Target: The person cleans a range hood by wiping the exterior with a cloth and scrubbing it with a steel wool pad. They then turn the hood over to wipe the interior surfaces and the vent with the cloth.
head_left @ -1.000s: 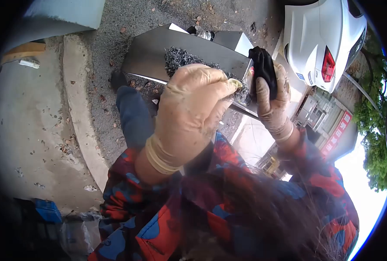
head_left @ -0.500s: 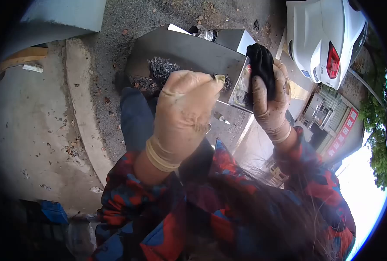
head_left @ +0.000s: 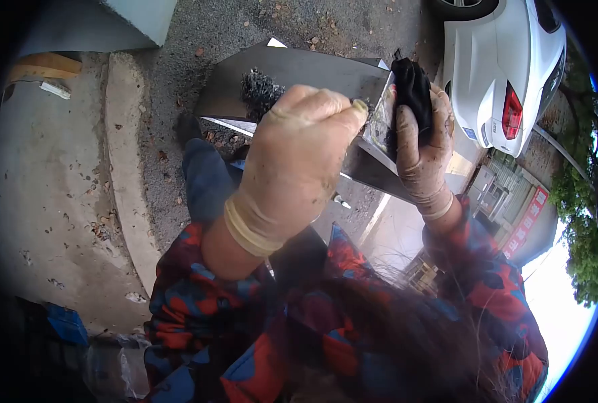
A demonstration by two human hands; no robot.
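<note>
The left hand (head_left: pixel 299 161), fisted around a scourer, scrubs the grey steel box (head_left: pixel 292 77); the right hand (head_left: pixel 421 144) grips its corner through a black cloth (head_left: pixel 413 87), steadying it.

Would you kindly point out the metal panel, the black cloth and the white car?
metal panel (head_left: pixel 299 77), head view, bare grey face.
black cloth (head_left: pixel 413 87), head view, middle of the bunched fabric.
white car (head_left: pixel 507 50), head view, rear bodywork.

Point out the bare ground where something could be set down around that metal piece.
Most open: the concrete slab left of the curb, only speckled with debris. The gravel strip between curb and metal sheet is narrow and littered. It is crowded at the sheet: left hand, right hand gripping a black cloth, car beyond.
</note>
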